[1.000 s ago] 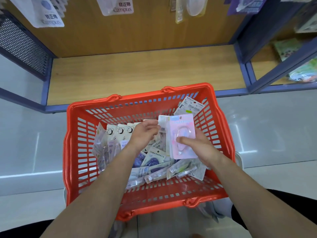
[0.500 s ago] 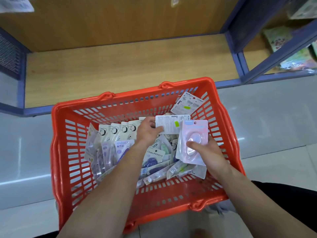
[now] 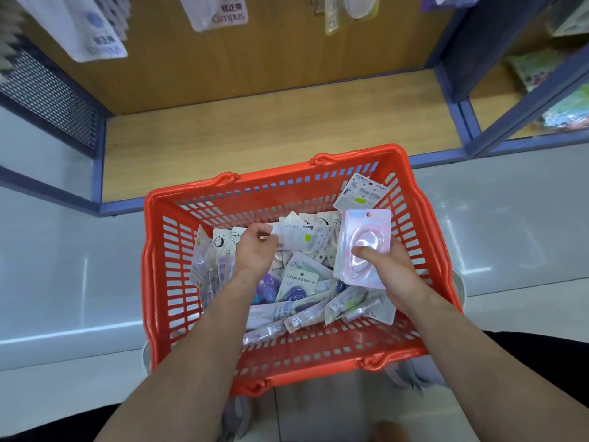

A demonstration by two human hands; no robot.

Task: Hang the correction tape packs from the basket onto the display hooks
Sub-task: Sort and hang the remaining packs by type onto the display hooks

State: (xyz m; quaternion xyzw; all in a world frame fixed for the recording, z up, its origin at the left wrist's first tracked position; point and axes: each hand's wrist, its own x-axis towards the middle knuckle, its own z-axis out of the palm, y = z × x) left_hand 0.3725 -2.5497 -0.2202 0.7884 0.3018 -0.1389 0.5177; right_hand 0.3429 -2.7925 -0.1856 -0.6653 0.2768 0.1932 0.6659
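Note:
An orange basket [image 3: 159,282] on the floor holds several correction tape packs. My right hand [image 3: 387,269] grips a pink blister pack [image 3: 366,237] by its lower edge, thumb on the bubble, above the basket's right side. My left hand [image 3: 255,253] reaches into the middle of the basket and pinches a white pack with a green sticker [image 3: 299,239] at its left edge. A Campus pack [image 3: 299,282] lies below it, and another white pack [image 3: 363,194] leans on the far right wall.
A wooden shelf base [image 3: 271,122] with a blue frame lies beyond the basket. Hung packs [image 3: 220,11] dangle at the top, others at top left [image 3: 98,36]. A mesh panel [image 3: 47,90] stands left; a second shelf unit [image 3: 541,74] right.
The camera has tilted up, bringing the hung packs back into view. My right hand moved the pink pack slightly right and away from my left hand, which still pinches the white pack.

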